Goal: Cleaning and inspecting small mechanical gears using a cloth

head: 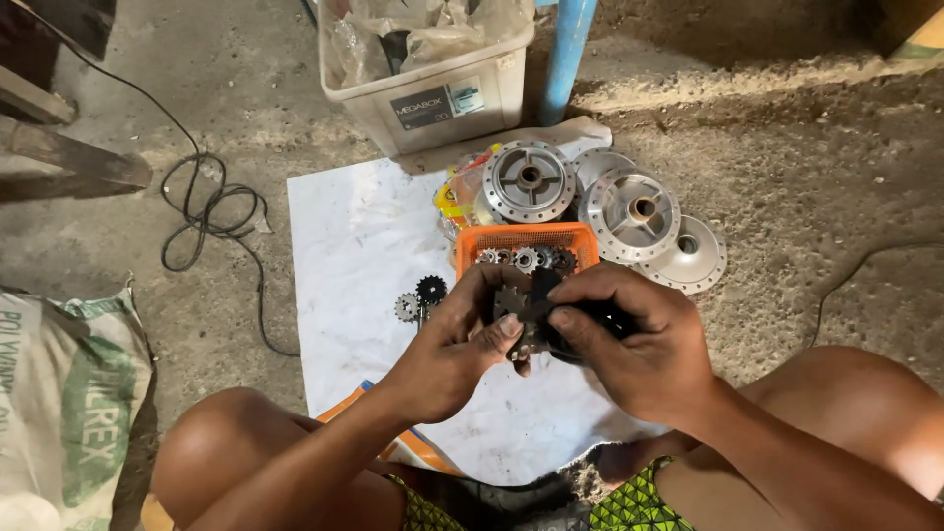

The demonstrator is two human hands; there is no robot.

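Note:
My left hand (pixel 447 349) and my right hand (pixel 634 339) meet over a white sheet (pixel 354 246) on the floor. Together they pinch a small dark toothed metal part (pixel 516 310); both thumbs press on it, and my right hand also wraps something black. Just beyond my fingers stands a small orange basket (pixel 526 236) holding several small sprockets. Two loose small sprockets (pixel 421 295) lie on the sheet left of my left hand.
Several silver wheel hubs (pixel 531 182) lie behind and right of the basket. A clear plastic box (pixel 433 93) with plastic bags stands at the back beside a blue pole (pixel 568 54). A black cable (pixel 202 211) coils at left; a woven sack (pixel 64 413) lies lower left.

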